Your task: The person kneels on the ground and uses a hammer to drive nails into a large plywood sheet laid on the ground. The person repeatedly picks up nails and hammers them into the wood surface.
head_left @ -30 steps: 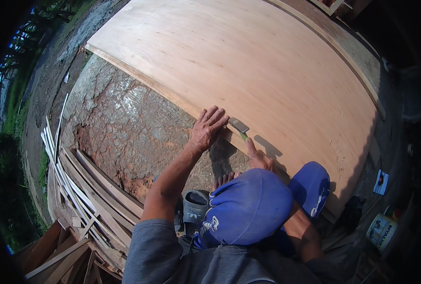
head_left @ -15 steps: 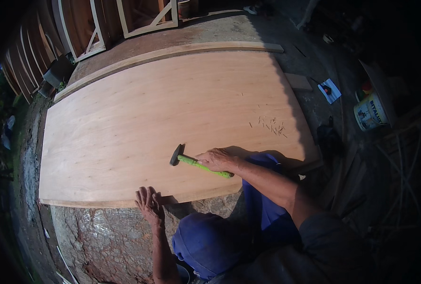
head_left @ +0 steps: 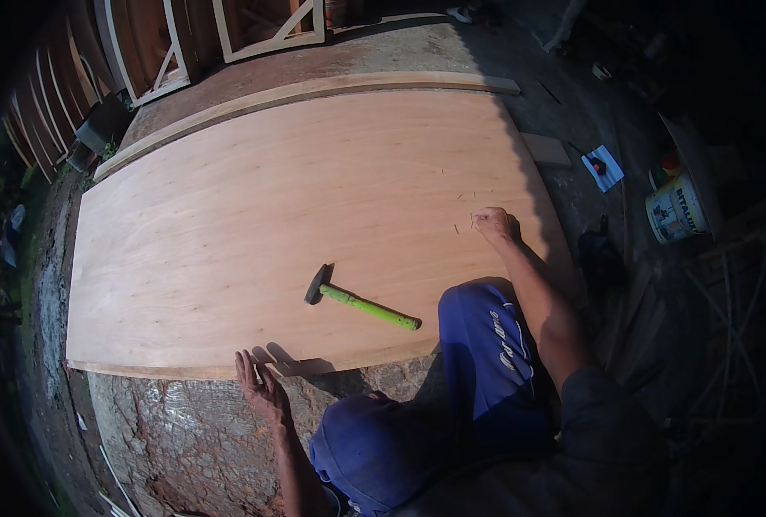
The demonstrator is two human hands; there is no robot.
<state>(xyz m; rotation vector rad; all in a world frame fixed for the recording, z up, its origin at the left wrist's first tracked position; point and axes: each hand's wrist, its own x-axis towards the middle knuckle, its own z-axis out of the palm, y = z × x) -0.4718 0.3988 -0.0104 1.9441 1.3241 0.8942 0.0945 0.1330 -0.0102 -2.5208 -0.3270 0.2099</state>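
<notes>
pale brown wood makes the board [head_left: 228, 241], the biggest thing here; it could slip or tip if too much weight leans on its near edge, as i see no clamp on it; a long wood strip [head_left: 314, 87] lies along the far side of the board; a leg in blue [head_left: 486, 353] is bent up at the near side of the board, and a quick swing of the knee could bump it; the right arm [head_left: 555, 323] reaches past that leg, out over the right part of the board; the right hand [head_left: 493, 224] is low over the board, back up, fingers curled in close together; i cannot tell if they pinch anything; the left hand [head_left: 262, 392] is at the near edge of the board, fingers pointing away and a bit apart, with nothing held in them; the hammer [head_left: 361, 302], green handle and dark head, lies loose on the near half of the board, between the two hands; a low sweep of the right arm could knock it off the edge; a few thin nails [head_left: 457, 229] lie on the board by the right fingertips; a careless brush could scatter them, and a sharp end could prick a finger
</notes>
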